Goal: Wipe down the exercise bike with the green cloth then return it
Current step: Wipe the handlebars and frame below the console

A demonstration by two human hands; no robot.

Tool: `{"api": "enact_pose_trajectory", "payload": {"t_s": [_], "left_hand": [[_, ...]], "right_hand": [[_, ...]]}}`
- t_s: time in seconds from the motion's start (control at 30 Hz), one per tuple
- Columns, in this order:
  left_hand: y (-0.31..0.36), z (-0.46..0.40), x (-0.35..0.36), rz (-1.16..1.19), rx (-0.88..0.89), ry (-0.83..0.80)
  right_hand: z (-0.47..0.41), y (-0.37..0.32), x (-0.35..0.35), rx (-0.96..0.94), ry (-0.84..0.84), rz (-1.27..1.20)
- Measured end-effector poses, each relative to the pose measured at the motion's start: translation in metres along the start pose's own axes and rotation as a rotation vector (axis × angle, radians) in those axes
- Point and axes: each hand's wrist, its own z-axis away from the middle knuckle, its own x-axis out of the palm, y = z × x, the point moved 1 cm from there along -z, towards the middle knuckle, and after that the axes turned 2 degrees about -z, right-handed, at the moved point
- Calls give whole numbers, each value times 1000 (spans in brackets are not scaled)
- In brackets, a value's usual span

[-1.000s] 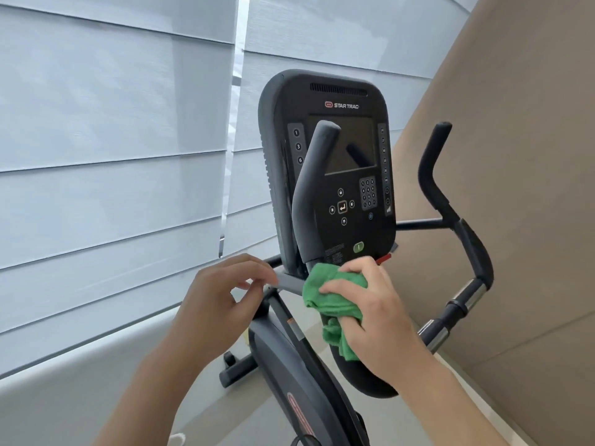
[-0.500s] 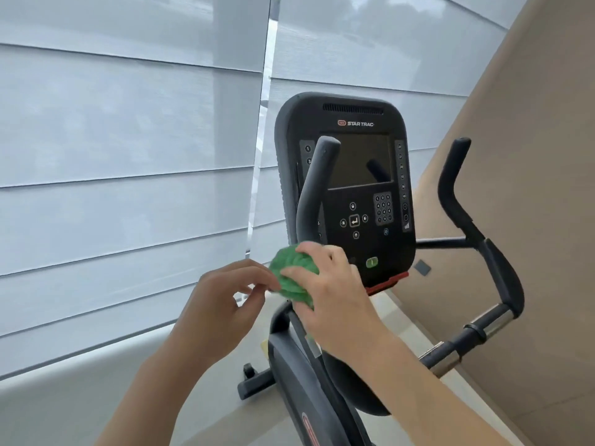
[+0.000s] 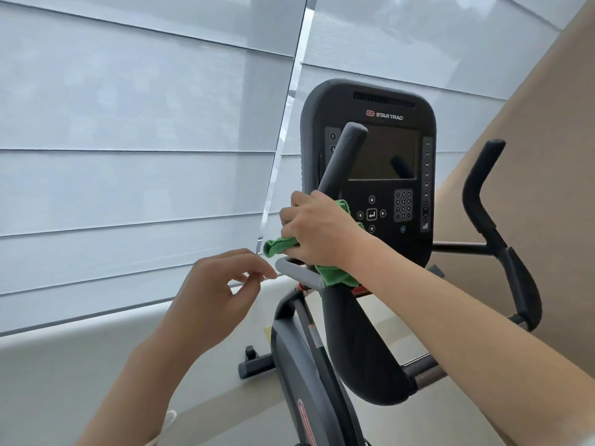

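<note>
The black exercise bike [image 3: 370,342] stands in front of me, its console [image 3: 380,149] facing me. My right hand [image 3: 318,231] grips the green cloth [image 3: 279,246] and wraps it around the lower part of the left upright handlebar [image 3: 343,156]. A fold of cloth hangs out below my wrist. My left hand [image 3: 219,291] hovers just left of the grey crossbar end [image 3: 291,268], fingers loosely curled, holding nothing. The right handlebar [image 3: 483,188] is bare.
Pale window blinds [image 3: 128,156] fill the left and back. A tan wall [image 3: 547,156] rises close on the right of the bike. The bike's base foot [image 3: 254,365] rests on a light floor beside a low grey sill.
My right hand has carried the cloth from the crossbar up onto the left handlebar's upright. My left hand has come off the crossbar end and dropped slightly.
</note>
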Motion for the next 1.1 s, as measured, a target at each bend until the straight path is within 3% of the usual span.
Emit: {"api": "enact_pose_trajectory", "payload": {"t_s": [0.17, 0.33, 0.47, 0.63, 0.7, 0.8, 1.0, 1.1], "left_hand": [[5, 9, 1, 20, 2, -7], [-3, 16, -1, 13, -16, -34], [-6, 21, -3, 22, -7, -28], [-5, 16, 10, 25, -2, -82], [0, 11, 19, 31, 5, -116], [7, 3, 28, 26, 44, -142], [8, -11, 43, 4, 53, -187], [6, -18, 49, 9, 75, -208]], "right_hand": [[45, -32, -3, 24, 15, -41], [95, -33, -12, 76, 26, -318], [124, -16, -10, 221, 320, -361], [126, 9, -1, 671, 668, -396], [105, -1, 9, 787, 634, -627], [83, -31, 29, 815, 463, -976], [132, -45, 36, 825, 385, -1019], [147, -54, 34, 725, 335, -807]]}}
